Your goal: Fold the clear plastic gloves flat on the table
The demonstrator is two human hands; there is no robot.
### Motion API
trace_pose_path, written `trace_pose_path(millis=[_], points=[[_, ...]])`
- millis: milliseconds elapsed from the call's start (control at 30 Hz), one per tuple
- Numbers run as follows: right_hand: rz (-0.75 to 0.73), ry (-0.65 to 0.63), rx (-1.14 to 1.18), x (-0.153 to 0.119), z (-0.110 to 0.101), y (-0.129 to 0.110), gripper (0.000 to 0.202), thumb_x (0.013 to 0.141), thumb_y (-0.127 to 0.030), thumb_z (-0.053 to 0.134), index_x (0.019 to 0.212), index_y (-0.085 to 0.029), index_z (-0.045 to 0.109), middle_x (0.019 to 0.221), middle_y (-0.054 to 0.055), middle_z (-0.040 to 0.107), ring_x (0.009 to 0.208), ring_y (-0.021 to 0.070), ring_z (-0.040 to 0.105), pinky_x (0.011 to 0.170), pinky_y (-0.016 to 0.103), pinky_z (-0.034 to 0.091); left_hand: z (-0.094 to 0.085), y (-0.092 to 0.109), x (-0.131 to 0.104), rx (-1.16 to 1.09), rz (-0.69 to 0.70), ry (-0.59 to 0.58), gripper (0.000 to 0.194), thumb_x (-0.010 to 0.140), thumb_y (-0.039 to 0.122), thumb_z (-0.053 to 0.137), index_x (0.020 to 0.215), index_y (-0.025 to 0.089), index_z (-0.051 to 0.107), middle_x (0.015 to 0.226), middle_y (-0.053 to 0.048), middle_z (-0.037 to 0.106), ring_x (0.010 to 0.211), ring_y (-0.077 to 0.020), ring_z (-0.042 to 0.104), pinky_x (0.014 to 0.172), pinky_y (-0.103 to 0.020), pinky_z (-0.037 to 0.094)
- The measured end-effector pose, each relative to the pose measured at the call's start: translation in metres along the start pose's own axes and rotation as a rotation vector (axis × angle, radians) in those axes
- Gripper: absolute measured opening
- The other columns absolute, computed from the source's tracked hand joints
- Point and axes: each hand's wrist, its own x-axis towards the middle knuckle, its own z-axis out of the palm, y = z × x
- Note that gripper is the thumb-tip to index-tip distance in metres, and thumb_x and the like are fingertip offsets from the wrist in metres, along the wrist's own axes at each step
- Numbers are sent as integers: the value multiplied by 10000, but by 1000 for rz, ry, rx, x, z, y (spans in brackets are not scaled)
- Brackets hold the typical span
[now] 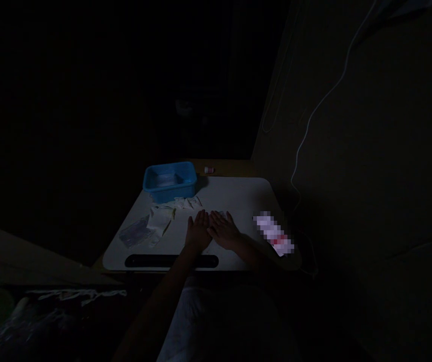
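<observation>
My left hand [199,232] and my right hand [224,231] lie side by side over the middle of a white table [238,193]. Both look palm up, with fingers stretched out and thumbs on the outer sides. Their inner edges touch or overlap slightly. Neither hand visibly holds anything. Just past the right fingertips is something small and pale, too dim to make out. Left of the hands lie a white packet [160,219] with a yellowish edge and a clear plastic bag [136,232]. Several crumpled white pieces [187,202] lie behind them.
A blue plastic basin [172,192] stands at the table's back left. A small cup [208,170] lies on the wooden surface behind. A lit, blurred-out phone [274,234] rests at the right edge. A white cable [308,123] hangs along the right wall. The room is very dark.
</observation>
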Motion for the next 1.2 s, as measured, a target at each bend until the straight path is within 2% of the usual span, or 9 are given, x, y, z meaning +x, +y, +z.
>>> trace_pose_path(millis=[333, 733, 1100, 1200], points=[[30, -8, 43, 0, -2, -1, 530, 931, -402, 171, 1347, -116, 332, 1424, 103, 297, 1341, 198, 210, 1076, 484, 111, -2, 1, 0, 0, -8, -24, 552, 865, 289, 226, 1377, 84, 254, 1451, -131, 230, 1346, -245, 181, 1052, -503, 178], [22, 0, -10, -1, -1, -1, 532, 931, -409, 156, 1353, -134, 324, 1428, 98, 291, 1341, 198, 210, 1075, 469, 115, -3, 0, 0, 2, -2, -41, 551, 859, 277, 232, 1381, 102, 249, 1454, -127, 223, 1351, -240, 166, 1056, -499, 175], [157, -6, 13, -2, -6, -7, 595, 914, -456, 163, 1341, -82, 341, 1425, 146, 285, 1331, 230, 231, 1068, 479, 133, -5, 2, -1, -19, -24, -24, 554, 873, 304, 208, 1371, 69, 263, 1451, -137, 225, 1344, -238, 190, 1054, -489, 179], [187, -7, 2, -1, -4, -8, 608, 910, -467, 165, 1340, -77, 344, 1421, 155, 291, 1336, 233, 219, 1070, 480, 125, -5, 2, 0, -21, -25, -25, 547, 872, 303, 217, 1372, 89, 268, 1451, -133, 229, 1343, -234, 196, 1052, -487, 185]])
